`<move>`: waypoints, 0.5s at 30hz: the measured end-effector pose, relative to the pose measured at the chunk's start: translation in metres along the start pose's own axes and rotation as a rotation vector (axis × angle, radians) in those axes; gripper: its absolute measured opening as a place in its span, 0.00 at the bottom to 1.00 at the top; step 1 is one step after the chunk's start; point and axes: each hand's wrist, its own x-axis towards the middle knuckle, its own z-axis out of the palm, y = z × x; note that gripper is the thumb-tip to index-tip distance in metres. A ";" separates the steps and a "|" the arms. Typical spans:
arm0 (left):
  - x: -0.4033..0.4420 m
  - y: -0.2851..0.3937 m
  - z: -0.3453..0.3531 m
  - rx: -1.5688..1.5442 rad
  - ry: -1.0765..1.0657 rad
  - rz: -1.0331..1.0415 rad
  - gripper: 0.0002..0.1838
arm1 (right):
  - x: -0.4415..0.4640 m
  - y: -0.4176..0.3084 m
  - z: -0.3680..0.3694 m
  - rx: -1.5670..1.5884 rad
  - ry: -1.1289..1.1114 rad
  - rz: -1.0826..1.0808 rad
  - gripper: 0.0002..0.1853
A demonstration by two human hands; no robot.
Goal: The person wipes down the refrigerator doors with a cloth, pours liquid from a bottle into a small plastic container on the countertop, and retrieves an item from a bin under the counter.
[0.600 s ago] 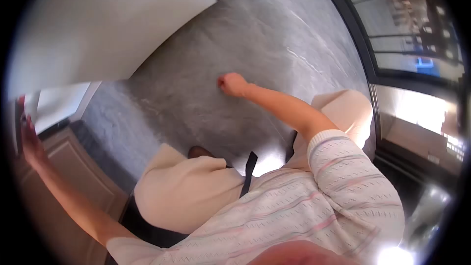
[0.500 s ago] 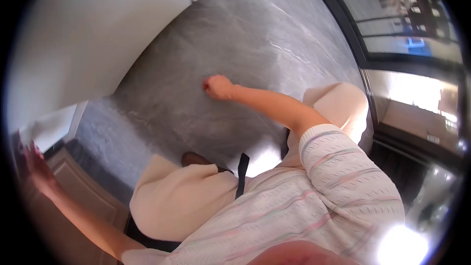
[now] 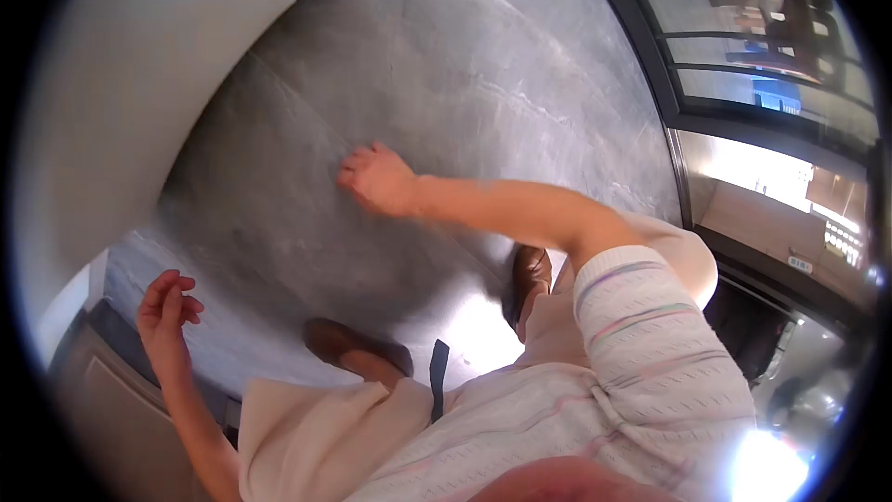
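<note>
My left hand (image 3: 169, 311) is raised at the lower left, over the grey floor (image 3: 418, 84) and near the brown cabinet door (image 3: 121, 400). Its fingers are bent and apart, and nothing shows in them. My right hand (image 3: 379, 182) hangs in the air in front of me, back upward. The fingers are loosely bent with small gaps, and no object is visible in them; the palm is hidden. Neither hand touches anything I can see.
A pale smooth panel (image 3: 139, 65) fills the upper left. At the right stands a dark-framed glass door (image 3: 669, 84), with a wooden surface (image 3: 753, 218) beside it. My brown shoes (image 3: 348, 342) are on the floor below.
My left hand has come away from the cabinet side, moving right and inward. My right hand has shifted slightly left and its fist has loosened. The panel and cabinet sit differently in view, and both shoes now show.
</note>
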 end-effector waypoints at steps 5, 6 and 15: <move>-0.035 -0.023 -0.004 -0.064 0.073 -0.139 0.11 | 0.004 0.030 -0.005 -0.050 -0.018 -0.042 0.12; -0.041 -0.027 -0.002 -0.085 0.065 -0.164 0.11 | 0.007 0.042 -0.015 -0.044 -0.040 -0.033 0.12; -0.089 -0.042 0.038 -0.351 -0.014 -0.319 0.12 | -0.006 0.067 -0.031 -0.054 -0.199 -0.015 0.07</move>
